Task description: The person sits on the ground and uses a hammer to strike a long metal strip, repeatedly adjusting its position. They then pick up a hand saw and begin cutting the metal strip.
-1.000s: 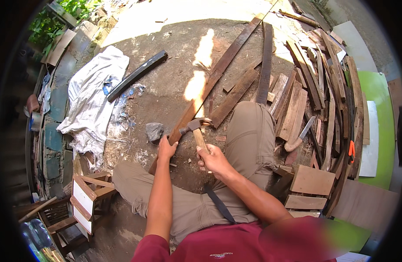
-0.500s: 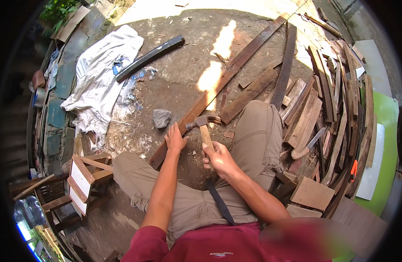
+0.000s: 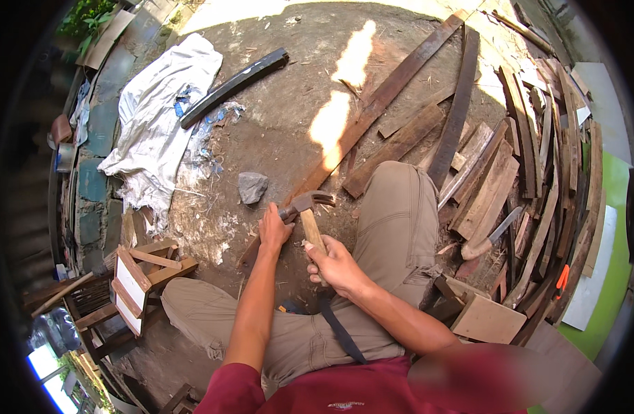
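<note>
A claw hammer with a light wooden handle is in my right hand, the fingers wrapped round its lower handle. The striking end of its head is close beside the fingers of my left hand. That hand is closed over the near part of a long brown plank, which runs from between my legs to the far right. Whether a nail is under the hammer or in my left fingers, I cannot make out. Left of the plank, just beyond my left hand, lies a grey stone.
Many loose boards are piled at the right, with a wooden-handled knife among them. A white sack and a dark beam lie at the far left. Near my left knee stands a small wooden frame with white panels.
My right hand has brought the hammer head left and a little nearer, close to my left fingers. My left hand stays on the plank. The whole view has shifted slightly.
</note>
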Action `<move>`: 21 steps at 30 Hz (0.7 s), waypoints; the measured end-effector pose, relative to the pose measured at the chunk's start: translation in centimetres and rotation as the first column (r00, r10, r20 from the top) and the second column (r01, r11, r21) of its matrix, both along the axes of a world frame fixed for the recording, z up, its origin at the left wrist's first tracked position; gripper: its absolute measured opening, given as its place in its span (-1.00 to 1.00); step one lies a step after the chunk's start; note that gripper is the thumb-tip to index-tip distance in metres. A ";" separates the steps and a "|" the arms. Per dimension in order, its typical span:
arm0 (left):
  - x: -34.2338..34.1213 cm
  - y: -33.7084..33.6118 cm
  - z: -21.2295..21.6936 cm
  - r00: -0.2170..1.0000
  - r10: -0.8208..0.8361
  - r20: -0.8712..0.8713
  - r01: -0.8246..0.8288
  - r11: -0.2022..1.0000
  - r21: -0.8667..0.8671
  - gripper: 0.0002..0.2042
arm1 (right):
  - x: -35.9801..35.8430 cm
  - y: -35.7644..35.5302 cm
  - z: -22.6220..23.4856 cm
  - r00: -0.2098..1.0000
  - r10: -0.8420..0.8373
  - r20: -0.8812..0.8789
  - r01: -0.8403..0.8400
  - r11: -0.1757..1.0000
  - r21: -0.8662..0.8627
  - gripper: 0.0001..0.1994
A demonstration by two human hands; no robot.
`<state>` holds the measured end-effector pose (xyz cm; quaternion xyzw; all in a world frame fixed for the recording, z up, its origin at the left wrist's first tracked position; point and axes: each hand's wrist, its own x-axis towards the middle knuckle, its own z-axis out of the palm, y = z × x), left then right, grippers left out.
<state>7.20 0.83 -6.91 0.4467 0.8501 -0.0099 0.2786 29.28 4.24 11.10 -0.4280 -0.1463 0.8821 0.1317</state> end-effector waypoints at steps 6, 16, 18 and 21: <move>3.0 -0.7 0.7 1.000 -0.003 0.022 0.005 0.997 -0.074 -0.26 | 0.3 1.1 -0.5 0.998 -0.045 -0.035 0.044 0.999 -0.023 -0.82; -6.6 0.7 8.1 0.931 -0.040 0.363 0.159 0.940 -0.302 -0.26 | 1.0 2.0 0.5 0.997 0.020 -0.073 0.003 0.953 0.302 -0.59; -10.2 3.7 12.5 0.967 -0.171 0.191 0.229 0.911 -0.344 -0.32 | 1.6 2.2 0.5 0.997 -0.029 -0.075 0.062 0.867 0.494 -0.53; -14.5 8.0 19.4 0.906 -0.407 -0.116 0.319 0.837 -0.445 -0.45 | 1.8 3.4 1.6 0.967 -0.149 -0.206 0.250 0.699 0.670 -0.55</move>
